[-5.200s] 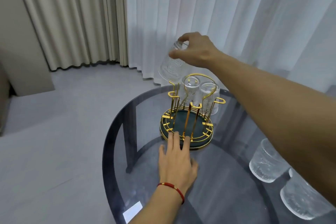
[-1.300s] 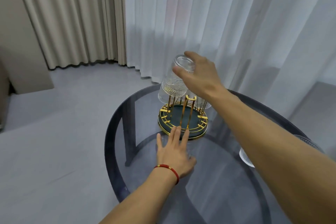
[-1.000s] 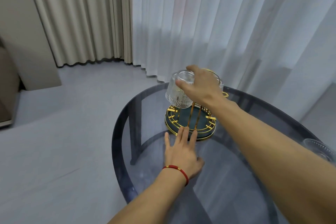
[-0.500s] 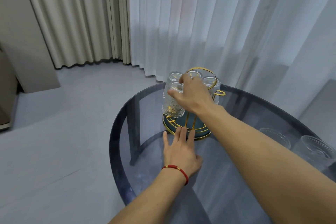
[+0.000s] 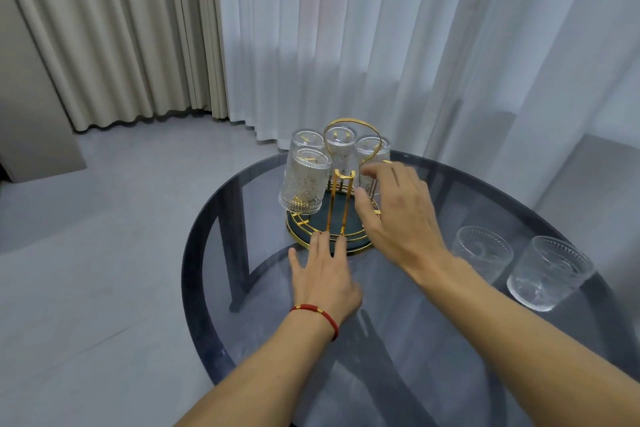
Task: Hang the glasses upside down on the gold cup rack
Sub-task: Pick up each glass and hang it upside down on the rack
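Gold cup rack stands toward the far edge of the smoked-glass table, four glasses hanging upside down. Left hand lies flat, steadying its base; right hand hovers open, grip empty. Two upright glasses wait near the right edge: best keep that brace, then lower each straight down.

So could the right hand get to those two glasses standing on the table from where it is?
Probably yes. The right hand is empty and open by the rack, and bare table lies between it and the two upright glasses.
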Tool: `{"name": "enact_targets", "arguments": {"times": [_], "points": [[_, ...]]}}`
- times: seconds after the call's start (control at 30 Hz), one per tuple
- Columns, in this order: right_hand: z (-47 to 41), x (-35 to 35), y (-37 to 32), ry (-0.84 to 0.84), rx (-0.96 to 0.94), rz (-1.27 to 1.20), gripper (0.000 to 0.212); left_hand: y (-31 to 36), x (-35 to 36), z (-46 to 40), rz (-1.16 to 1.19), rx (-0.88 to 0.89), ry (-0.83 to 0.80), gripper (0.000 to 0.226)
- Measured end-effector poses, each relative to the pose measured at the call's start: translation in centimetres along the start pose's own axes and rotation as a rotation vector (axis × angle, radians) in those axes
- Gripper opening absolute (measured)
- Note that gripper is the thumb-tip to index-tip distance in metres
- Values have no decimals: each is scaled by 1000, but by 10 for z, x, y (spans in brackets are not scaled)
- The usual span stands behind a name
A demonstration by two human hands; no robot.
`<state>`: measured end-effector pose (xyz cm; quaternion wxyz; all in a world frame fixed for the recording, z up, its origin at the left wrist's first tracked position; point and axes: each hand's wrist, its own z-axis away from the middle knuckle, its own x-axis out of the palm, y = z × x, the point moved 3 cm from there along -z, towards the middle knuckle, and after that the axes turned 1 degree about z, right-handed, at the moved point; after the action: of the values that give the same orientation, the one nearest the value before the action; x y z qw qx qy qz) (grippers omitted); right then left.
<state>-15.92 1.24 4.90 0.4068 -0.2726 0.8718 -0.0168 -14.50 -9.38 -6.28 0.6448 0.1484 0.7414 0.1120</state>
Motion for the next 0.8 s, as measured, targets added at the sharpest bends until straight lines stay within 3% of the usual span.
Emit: {"name": "enact_targets", "arguments": {"times": [0.17,0.37,0.5,0.7,0.8], "points": [[59,-32,64,33,79,249,41,14,-3,3,55,17,26,69],[83,-35,112,-260,194,580,74,39,-6,10,246,171,147,57],[85,-29,124,-345,233,681,90,51,-7,12,331,253,213,50],[79,-31,139,-366,293,692,94,62,-7,13,371,332,274,41],[79,-31,140,-376,298,686,84,66,-6,13,426,358,249,39]]}}
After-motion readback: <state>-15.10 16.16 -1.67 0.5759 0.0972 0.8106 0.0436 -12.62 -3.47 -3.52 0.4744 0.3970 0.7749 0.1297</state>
